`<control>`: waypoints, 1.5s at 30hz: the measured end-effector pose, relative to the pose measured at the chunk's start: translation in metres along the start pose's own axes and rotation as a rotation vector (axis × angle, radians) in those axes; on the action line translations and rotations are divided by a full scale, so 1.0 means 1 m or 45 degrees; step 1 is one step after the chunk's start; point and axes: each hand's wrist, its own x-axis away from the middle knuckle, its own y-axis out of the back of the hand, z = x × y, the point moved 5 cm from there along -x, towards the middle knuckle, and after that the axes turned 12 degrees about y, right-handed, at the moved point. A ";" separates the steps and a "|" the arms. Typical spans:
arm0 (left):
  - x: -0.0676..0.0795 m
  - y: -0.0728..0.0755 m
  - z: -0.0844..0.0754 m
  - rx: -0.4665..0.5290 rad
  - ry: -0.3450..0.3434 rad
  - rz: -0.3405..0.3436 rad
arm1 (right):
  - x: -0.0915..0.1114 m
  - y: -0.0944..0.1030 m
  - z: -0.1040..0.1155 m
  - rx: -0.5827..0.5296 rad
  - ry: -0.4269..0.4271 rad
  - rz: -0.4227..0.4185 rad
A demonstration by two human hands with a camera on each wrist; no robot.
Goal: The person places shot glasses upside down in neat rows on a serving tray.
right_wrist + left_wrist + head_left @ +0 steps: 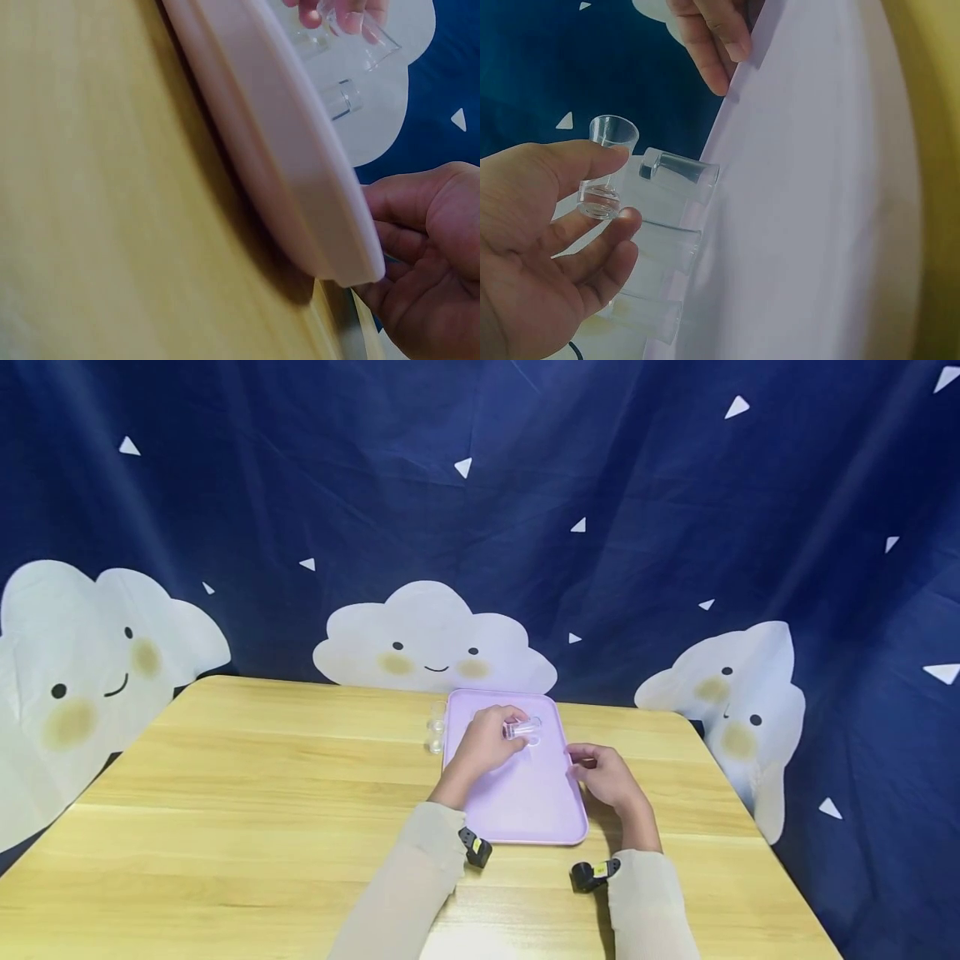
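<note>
A small clear shot glass (pixel 611 169) is pinched between the thumb and fingers of my left hand (pixel 487 739), above the far part of a lilac tray (pixel 517 810). Other clear glasses (pixel 679 176) stand in a row on the tray, just past the held one in the left wrist view; in the head view the left hand partly hides them. My right hand (pixel 607 774) grips the tray's right rim, its fingers bent at the edge. In the right wrist view the right-hand fingers (pixel 405 199) lie against the tray's side wall.
More clear glasses (pixel 436 737) stand on the wooden table (pixel 262 827), close to the tray's far left edge. Behind the table hangs a dark blue curtain (pixel 375 485) with white clouds. Both sleeves carry small black wrist cameras (pixel 476 847).
</note>
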 end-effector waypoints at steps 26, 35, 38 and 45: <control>0.001 -0.012 -0.002 0.096 0.081 0.040 | 0.003 0.001 0.000 -0.005 0.006 -0.007; 0.002 -0.023 -0.009 0.013 -0.061 0.061 | 0.002 0.001 0.000 -0.006 0.012 -0.002; 0.003 -0.026 -0.012 -0.031 -0.084 0.074 | 0.001 0.001 0.001 -0.008 0.012 -0.002; 0.006 -0.033 -0.016 -0.054 -0.093 0.133 | 0.000 -0.001 0.001 -0.015 -0.005 0.008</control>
